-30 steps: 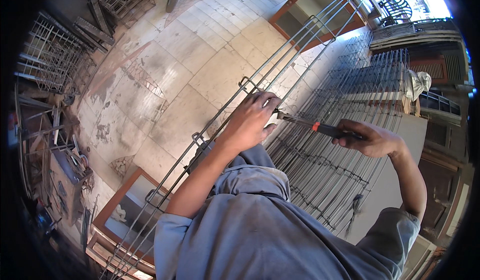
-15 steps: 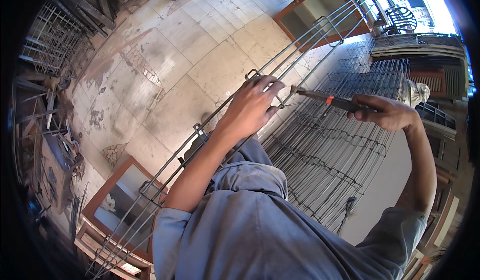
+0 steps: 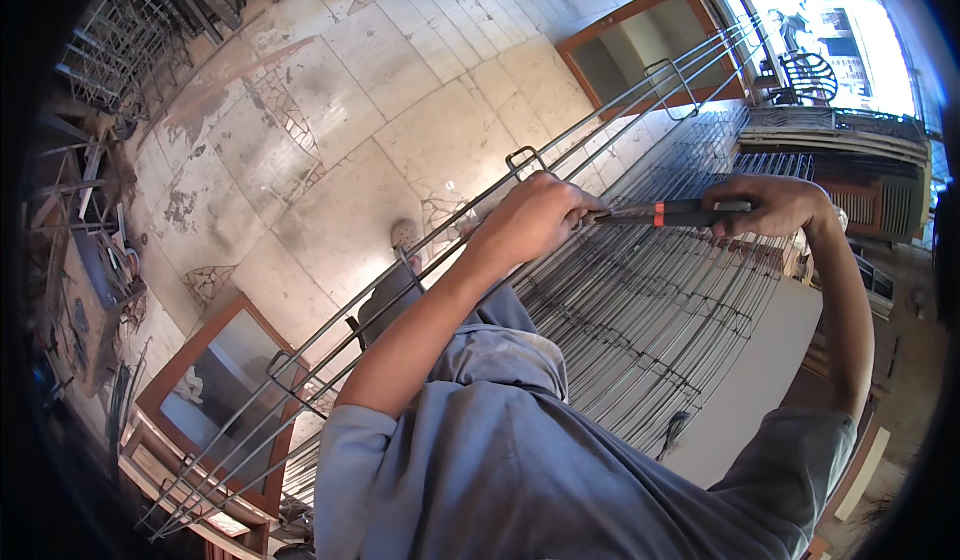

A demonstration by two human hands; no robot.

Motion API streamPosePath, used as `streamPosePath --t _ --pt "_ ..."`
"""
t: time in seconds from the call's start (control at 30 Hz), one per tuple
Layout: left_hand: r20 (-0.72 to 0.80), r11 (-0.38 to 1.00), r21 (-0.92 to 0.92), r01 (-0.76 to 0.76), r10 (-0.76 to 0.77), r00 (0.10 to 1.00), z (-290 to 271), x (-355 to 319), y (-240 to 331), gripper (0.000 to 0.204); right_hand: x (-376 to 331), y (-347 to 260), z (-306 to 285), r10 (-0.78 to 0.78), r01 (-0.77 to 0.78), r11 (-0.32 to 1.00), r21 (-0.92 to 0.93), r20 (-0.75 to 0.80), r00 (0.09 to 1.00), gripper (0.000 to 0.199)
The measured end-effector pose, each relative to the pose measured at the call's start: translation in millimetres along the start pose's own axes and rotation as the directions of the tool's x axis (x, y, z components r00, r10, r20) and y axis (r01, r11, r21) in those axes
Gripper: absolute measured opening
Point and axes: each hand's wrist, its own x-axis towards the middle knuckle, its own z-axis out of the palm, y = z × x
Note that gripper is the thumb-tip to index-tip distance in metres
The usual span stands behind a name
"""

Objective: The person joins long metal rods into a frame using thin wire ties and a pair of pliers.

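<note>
A long cage of steel bars (image 3: 660,68) with square stirrups runs diagonally from lower left to upper right in front of me. My left hand (image 3: 545,218) is closed at the cage just below a stirrup (image 3: 522,163), its fingers gathered near the bars. What those fingertips pinch is hidden. In my right hand (image 3: 772,208) is a pair of pincers (image 3: 655,214) with dark handles and a red band. My fingers wrap the handles, and the jaws meet the fingertips of my left hand.
Beneath the cage, to the right, lies a stack of steel bar cages (image 3: 640,310). A dark wire bundle (image 3: 677,428) hangs at its near end. Brown-framed glass panels stand at upper right (image 3: 690,0) and lower left (image 3: 205,355). A cluttered bench (image 3: 95,300) is far left.
My left hand has shifted right and downward. The pincers have come level, and their jaws, earlier apart from the left hand, now reach its fingertips. The view has shifted slightly.
</note>
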Motion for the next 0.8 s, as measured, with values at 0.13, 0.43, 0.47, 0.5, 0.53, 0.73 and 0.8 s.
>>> streamPosePath --t 0.13,0.43,0.47,0.5,0.53,0.73,0.8 --pt "-0.080 0.983 0.147 -0.108 0.121 0.989 10 -1 -10 0.036 7 3 -3 -0.174 0.175 0.985 0.004 -0.047 0.984 0.035" --pt "0.004 0.998 0.060 0.002 -0.003 1.000 6 6 -2 0.025 16 4 -7 -0.158 0.157 0.987 -0.026 -0.056 0.986 0.026" --pt "0.026 0.999 0.035 0.030 -0.031 0.999 3 9 0 0.025 15 3 -8 -0.202 0.198 0.978 -0.063 -0.068 0.977 0.026" --pt "0.082 0.999 0.042 0.022 -0.025 0.996 -1 11 3 0.030 13 3 -8 -0.247 0.239 0.966 -0.100 -0.078 0.966 0.027" --pt "0.138 0.999 0.049 0.014 -0.020 0.990 -6 14 6 0.037 12 1 -7 -0.292 0.278 0.950 -0.138 -0.085 0.953 0.027" --pt "0.101 0.982 0.174 -0.081 0.064 0.993 12 -12 12 0.075 -17 -28 31 -0.132 0.150 0.985 0.088 -0.183 0.974 0.033" --pt "-0.049 0.953 0.301 -0.045 0.063 0.997 35 -23 13 0.073 -15 -27 37 -0.109 0.139 0.945 0.297 -0.116 0.987 0.029"
